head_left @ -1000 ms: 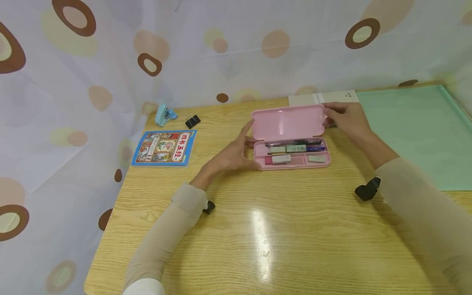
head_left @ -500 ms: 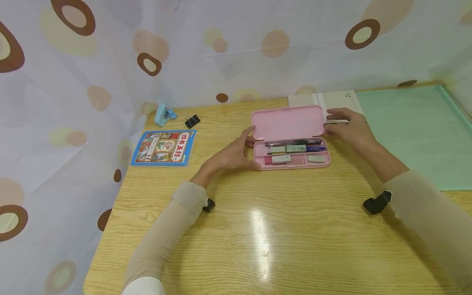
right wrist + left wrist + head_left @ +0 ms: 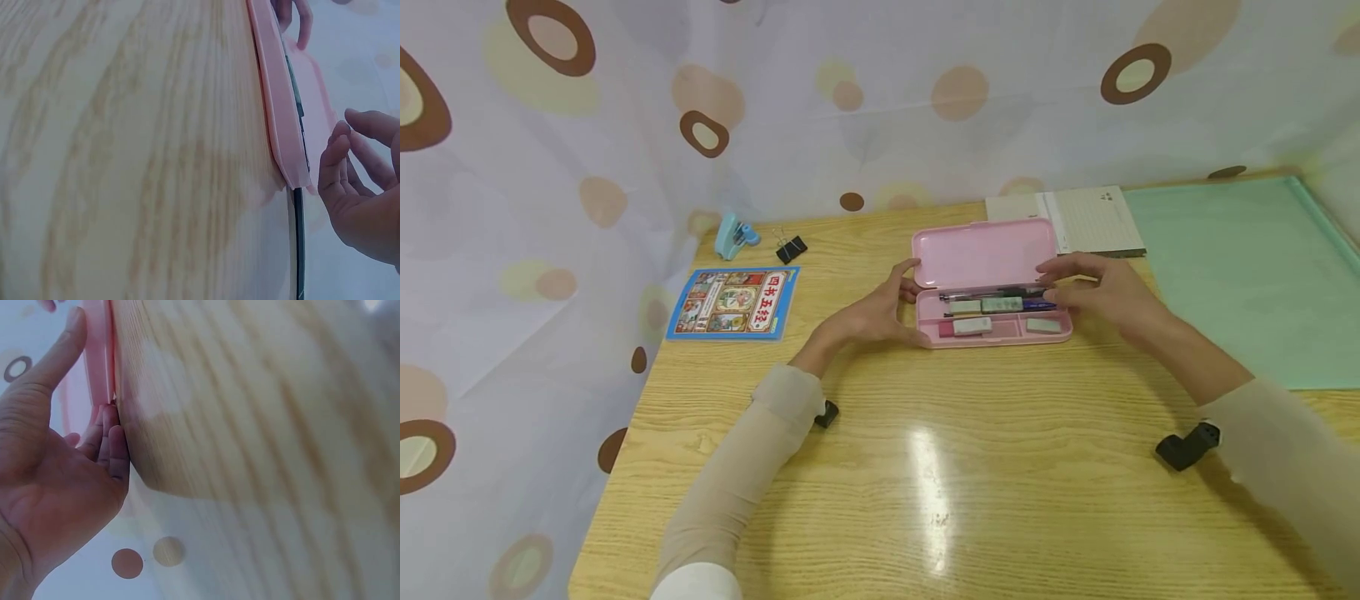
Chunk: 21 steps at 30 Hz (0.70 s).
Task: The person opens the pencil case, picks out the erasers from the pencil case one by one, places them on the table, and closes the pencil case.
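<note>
Noting the hands at the pink pencil case [image 3: 1000,342], which sits open on the tabletop [image 3: 850,483], set in from the back edge, just in front of a lined notebook [image 3: 1101,221].

Left hand [image 3: 872,318]: spread wide at the case's left end, thumb along the front wall. Right hand [image 3: 1101,292]: fingers parted above the right end, close to the blue pen [image 3: 1036,306]; nothing visibly held, contact with the pen cannot be told.

Likely faults:
1. Pens and erasers lie close together in the rear tray, so fingers working there could catch a neighbour and flick it out; a loose pen might roll toward the front edge.
2. The lid [image 3: 981,254] is swung back. A knuckle brushing its right corner could fold it down over the fingers.
3. The case looks light and the tabletop glossy. Should the left hand ease off, a sideways push could skid it.
</note>
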Each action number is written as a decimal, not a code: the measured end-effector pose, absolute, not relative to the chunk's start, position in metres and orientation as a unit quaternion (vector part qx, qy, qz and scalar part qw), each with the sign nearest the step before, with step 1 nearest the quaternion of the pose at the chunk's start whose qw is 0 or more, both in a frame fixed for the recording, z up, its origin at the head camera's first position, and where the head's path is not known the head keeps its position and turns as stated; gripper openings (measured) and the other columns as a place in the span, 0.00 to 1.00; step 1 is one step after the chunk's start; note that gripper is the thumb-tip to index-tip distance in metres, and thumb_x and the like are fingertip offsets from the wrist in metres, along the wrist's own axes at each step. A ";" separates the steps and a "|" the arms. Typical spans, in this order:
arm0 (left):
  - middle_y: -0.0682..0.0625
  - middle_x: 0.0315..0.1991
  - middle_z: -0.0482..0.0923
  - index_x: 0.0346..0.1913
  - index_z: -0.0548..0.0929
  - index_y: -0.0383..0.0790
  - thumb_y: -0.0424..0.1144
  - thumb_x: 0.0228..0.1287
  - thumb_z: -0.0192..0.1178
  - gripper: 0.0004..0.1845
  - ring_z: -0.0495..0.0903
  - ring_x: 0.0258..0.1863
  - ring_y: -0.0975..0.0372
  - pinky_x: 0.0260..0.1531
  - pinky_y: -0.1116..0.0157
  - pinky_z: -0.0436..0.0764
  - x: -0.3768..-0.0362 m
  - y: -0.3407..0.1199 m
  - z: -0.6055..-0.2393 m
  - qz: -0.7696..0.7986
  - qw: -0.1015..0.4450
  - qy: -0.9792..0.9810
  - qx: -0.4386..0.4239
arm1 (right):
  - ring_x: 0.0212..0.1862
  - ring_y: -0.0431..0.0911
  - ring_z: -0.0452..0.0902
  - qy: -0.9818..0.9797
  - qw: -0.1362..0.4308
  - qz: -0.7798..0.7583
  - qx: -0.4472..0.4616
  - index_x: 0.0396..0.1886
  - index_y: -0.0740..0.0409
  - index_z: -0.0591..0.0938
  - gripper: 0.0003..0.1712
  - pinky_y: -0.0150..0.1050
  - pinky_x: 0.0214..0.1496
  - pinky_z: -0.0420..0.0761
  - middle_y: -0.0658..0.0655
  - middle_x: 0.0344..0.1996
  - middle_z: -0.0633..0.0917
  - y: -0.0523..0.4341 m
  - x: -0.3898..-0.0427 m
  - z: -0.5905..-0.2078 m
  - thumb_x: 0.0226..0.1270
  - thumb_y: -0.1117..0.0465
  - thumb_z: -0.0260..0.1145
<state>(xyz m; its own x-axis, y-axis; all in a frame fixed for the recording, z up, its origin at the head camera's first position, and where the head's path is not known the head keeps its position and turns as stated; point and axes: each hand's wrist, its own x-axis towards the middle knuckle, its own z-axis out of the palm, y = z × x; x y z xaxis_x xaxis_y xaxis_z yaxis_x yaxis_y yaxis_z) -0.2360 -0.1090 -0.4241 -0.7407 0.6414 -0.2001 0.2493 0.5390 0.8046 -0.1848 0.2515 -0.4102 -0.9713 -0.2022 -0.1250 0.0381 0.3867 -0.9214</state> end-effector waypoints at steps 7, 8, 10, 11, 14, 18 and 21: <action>0.45 0.66 0.64 0.82 0.37 0.48 0.41 0.53 0.82 0.68 0.67 0.66 0.56 0.72 0.61 0.64 -0.237 -0.109 -0.426 0.401 0.246 0.841 0.266 | 0.25 0.46 0.74 0.833 0.140 -0.527 -0.089 0.66 0.58 0.80 0.25 0.41 0.26 0.81 0.61 0.59 0.81 0.237 -0.185 -0.413 0.72 0.62 0.71; 0.46 0.66 0.64 0.82 0.37 0.47 0.41 0.53 0.82 0.68 0.66 0.66 0.56 0.72 0.61 0.64 -0.237 -0.109 -0.426 0.399 0.248 0.842 0.266 | 0.24 0.45 0.73 0.836 0.143 -0.522 -0.093 0.66 0.58 0.80 0.25 0.40 0.25 0.80 0.62 0.58 0.81 0.235 -0.186 -0.414 0.72 0.62 0.72; 0.46 0.66 0.64 0.82 0.37 0.47 0.41 0.53 0.82 0.68 0.66 0.66 0.56 0.72 0.62 0.64 -0.237 -0.108 -0.426 0.397 0.250 0.842 0.265 | 0.23 0.43 0.71 0.844 0.145 -0.507 -0.099 0.65 0.59 0.81 0.24 0.38 0.22 0.76 0.62 0.57 0.80 0.231 -0.187 -0.416 0.71 0.63 0.72; 0.45 0.66 0.64 0.82 0.37 0.47 0.41 0.54 0.82 0.67 0.66 0.66 0.56 0.72 0.62 0.64 -0.237 -0.108 -0.426 0.396 0.251 0.843 0.266 | 0.22 0.43 0.69 0.848 0.147 -0.499 -0.102 0.65 0.59 0.81 0.24 0.38 0.22 0.74 0.62 0.56 0.80 0.230 -0.188 -0.416 0.71 0.63 0.72; 0.45 0.66 0.64 0.82 0.37 0.47 0.40 0.54 0.82 0.67 0.66 0.65 0.56 0.72 0.62 0.65 -0.237 -0.106 -0.425 0.397 0.251 0.842 0.267 | 0.20 0.41 0.66 0.861 0.144 -0.477 -0.105 0.64 0.60 0.82 0.23 0.37 0.19 0.70 0.64 0.49 0.81 0.226 -0.189 -0.416 0.70 0.64 0.72; 0.45 0.66 0.64 0.82 0.38 0.46 0.40 0.54 0.81 0.67 0.66 0.66 0.56 0.71 0.63 0.65 -0.237 -0.105 -0.423 0.397 0.252 0.841 0.267 | 0.20 0.41 0.68 0.877 0.131 -0.451 -0.104 0.61 0.61 0.83 0.21 0.36 0.19 0.70 0.64 0.43 0.82 0.222 -0.190 -0.416 0.69 0.66 0.72; 0.45 0.66 0.64 0.82 0.38 0.46 0.40 0.55 0.81 0.67 0.66 0.65 0.56 0.71 0.63 0.65 -0.237 -0.106 -0.422 0.394 0.251 0.843 0.266 | 0.19 0.40 0.69 0.883 0.124 -0.438 -0.110 0.59 0.62 0.85 0.20 0.35 0.18 0.70 0.62 0.41 0.83 0.219 -0.192 -0.416 0.69 0.67 0.72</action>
<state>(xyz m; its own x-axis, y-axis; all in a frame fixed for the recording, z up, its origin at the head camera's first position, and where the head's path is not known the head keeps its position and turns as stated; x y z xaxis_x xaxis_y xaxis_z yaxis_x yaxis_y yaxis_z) -0.2375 -0.1057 -0.4223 -0.7321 0.6469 -0.2135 0.2509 0.5473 0.7984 -0.1918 0.2192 -0.4158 -0.9450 -0.3028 -0.1238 -0.0846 0.5918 -0.8016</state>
